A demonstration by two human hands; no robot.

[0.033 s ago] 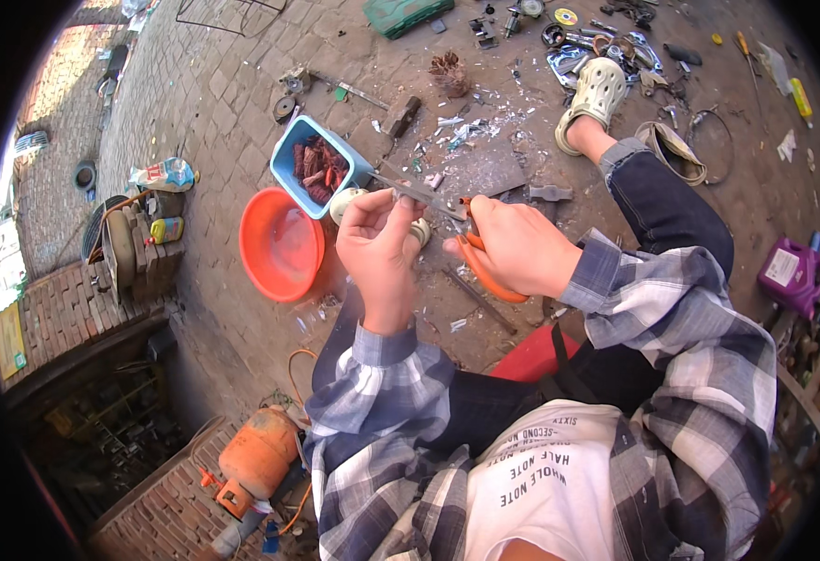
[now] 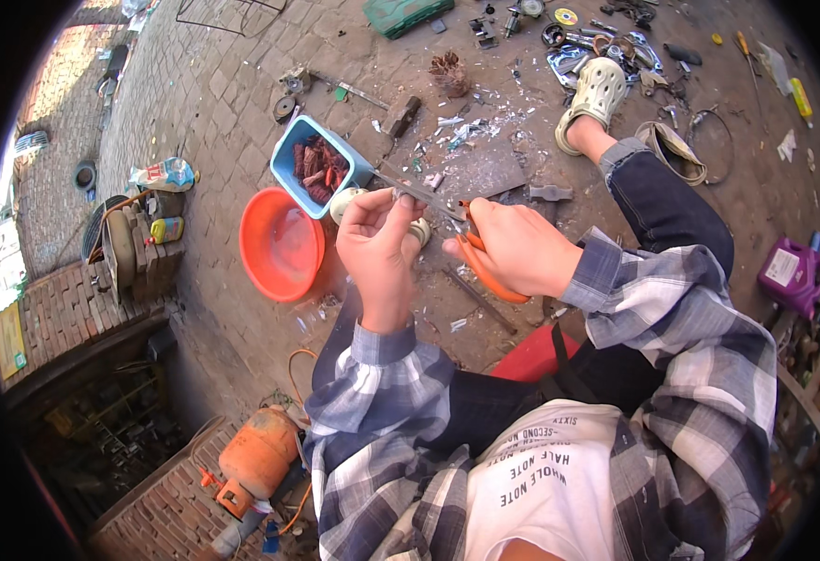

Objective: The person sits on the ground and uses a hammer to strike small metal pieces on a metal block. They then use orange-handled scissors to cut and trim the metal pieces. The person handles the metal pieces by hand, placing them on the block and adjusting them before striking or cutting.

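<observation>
My right hand (image 2: 525,248) is closed around orange-handled pliers (image 2: 494,278), their metal jaws pointing toward my left hand. With thumb and fingers pinched together, my left hand (image 2: 377,238) holds a thin grey metal piece (image 2: 419,192) at the jaws. The exact shape of that piece is hard to make out, and fingers cover part of it. Just beyond my left hand stands a light blue basin (image 2: 285,168) with dark reddish-brown chunks (image 2: 318,170) in it. An orange-red bowl (image 2: 258,245) sits beside it, seemingly with liquid inside.
A flat metal plate (image 2: 489,170), a hammer head (image 2: 550,193) and white scraps (image 2: 471,131) lie on the brick ground. Farther off are a long-handled hammer (image 2: 400,116) and a pile of metal parts (image 2: 616,51). An orange gas cylinder (image 2: 258,453) is at lower left, a purple jug (image 2: 792,276) at right.
</observation>
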